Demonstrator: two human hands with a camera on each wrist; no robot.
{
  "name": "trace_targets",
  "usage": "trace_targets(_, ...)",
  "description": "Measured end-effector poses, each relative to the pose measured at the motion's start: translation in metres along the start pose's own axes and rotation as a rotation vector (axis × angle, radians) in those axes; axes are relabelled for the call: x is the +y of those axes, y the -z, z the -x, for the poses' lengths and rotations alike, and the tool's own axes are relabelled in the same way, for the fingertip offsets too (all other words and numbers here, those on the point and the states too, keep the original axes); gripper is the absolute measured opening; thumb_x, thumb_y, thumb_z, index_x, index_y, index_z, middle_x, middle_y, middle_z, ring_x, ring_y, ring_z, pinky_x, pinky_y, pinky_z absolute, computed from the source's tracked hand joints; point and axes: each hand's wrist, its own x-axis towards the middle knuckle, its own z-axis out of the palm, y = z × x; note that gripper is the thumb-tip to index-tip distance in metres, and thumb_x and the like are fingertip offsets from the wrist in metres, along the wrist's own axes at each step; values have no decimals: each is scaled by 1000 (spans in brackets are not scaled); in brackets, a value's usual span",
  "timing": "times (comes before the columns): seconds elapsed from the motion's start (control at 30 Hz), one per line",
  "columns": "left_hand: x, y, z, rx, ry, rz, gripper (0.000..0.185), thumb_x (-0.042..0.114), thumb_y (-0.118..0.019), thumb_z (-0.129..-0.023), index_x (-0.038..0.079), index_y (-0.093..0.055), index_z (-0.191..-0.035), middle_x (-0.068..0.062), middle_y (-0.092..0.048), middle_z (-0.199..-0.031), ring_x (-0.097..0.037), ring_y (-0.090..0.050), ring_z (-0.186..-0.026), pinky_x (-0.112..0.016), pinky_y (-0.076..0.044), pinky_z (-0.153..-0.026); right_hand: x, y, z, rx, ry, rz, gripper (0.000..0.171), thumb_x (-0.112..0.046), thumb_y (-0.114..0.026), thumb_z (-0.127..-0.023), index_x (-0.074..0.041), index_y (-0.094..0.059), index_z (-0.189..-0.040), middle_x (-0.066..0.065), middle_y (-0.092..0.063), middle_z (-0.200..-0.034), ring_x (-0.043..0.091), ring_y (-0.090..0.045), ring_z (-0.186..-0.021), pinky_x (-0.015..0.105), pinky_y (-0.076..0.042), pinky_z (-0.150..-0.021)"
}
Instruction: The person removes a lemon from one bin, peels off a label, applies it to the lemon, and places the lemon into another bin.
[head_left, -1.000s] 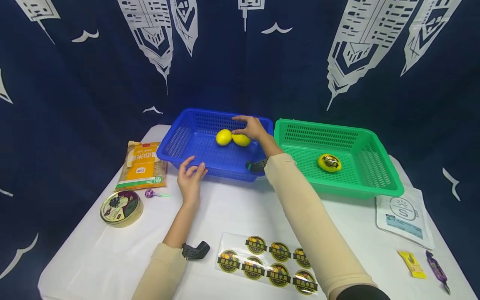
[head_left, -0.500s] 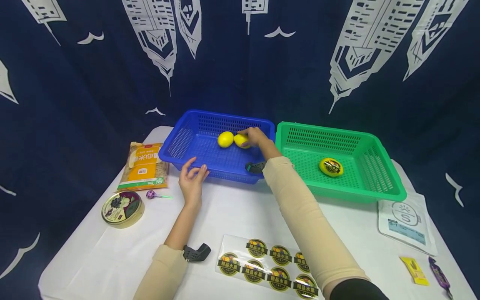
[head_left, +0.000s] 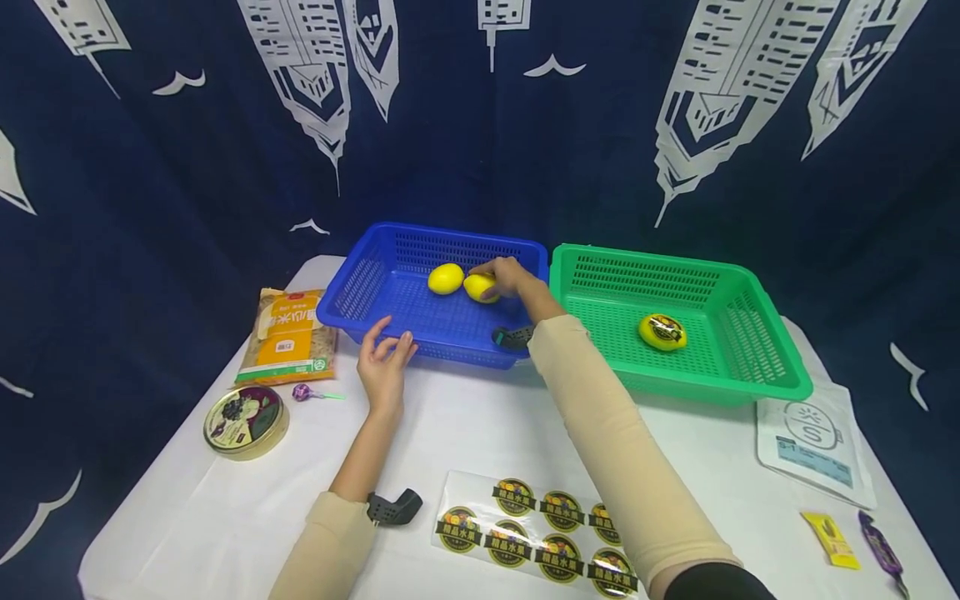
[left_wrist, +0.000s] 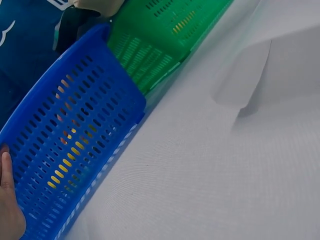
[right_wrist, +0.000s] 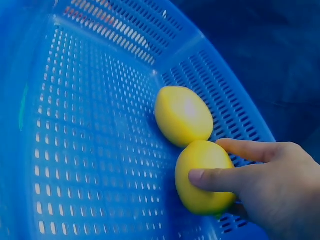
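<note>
- Right hand (right_wrist: 272, 192) at lower right; thumb and a finger curled round the nearer lemon (right_wrist: 204, 177), pinching it from both sides
- Second lemon (right_wrist: 183, 115) just behind; the two touch end to side
- Both lie on the slotted floor of the blue basket (right_wrist: 85, 140), close against its perforated wall
- Dark blue backdrop (right_wrist: 260, 45) beyond the rim

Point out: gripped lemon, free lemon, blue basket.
gripped lemon (right_wrist: 202, 175), right wrist view, its bare top.
free lemon (right_wrist: 183, 115), right wrist view, its middle.
blue basket (head_left: 397, 321), head view, its floor.
</note>
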Motion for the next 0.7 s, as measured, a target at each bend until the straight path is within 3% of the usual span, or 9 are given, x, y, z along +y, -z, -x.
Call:
trace_targets(0.1,1,0,0,-4,16,0,48,-2,-68,-80,-5,-49,-125,-8,-55,-69,-16,-64,-76,-33,-54,-79,-3,7,6,47,48,-4,53,-17,-71,-82,-19,-53,-132,6,-50,-134,27,-42,-121,40,-34,-104)
trace_targets(0.23,-4,0,-1,16,3,-8,45,-2,-69,-80,-2,-53,-122,-7,-56,-67,-17,-64,-75,-33,-55,-77,-11,25,29,147,182,-47,51,-19,-73,-81,-19,-56,-129,7,-56,-127,23,-51,-105,35,-44,-91)
trace_targets(0.37,-5,-3,-1,1,-15,-35,44,-1,-69,-80,-2,-53,-120,-6,-56,-66,-17,-64,-72,-33,-55,-76,-21,46,73,252,357,-67,51,-20,-75,-78,-18,-58,-126,4,-58,-124,19,-54,-103,33,-49,-82)
trace_targets(0.5,-3,-5,0,-18,-13,-58,46,1,-70,-80,-4,-51,-122,-6,-58,-67,-18,-65,-73,-34,-55,-77,-28,58,124,322,486,-27,51,-21,-76,-78,-19,-59,-126,1,-58,-125,20,-54,-108,33,-50,-82)
trace_targets(0.7,0,0,1,4,4,-87,46,2,-71,-79,-3,-53,-121,-3,-59,-67,-18,-65,-75,-33,-55,-77,-33,45,195,369,593,5,52,-23,-78,-76,-17,-60,-124,3,-60,-122,24,-54,-111,40,-47,-86)
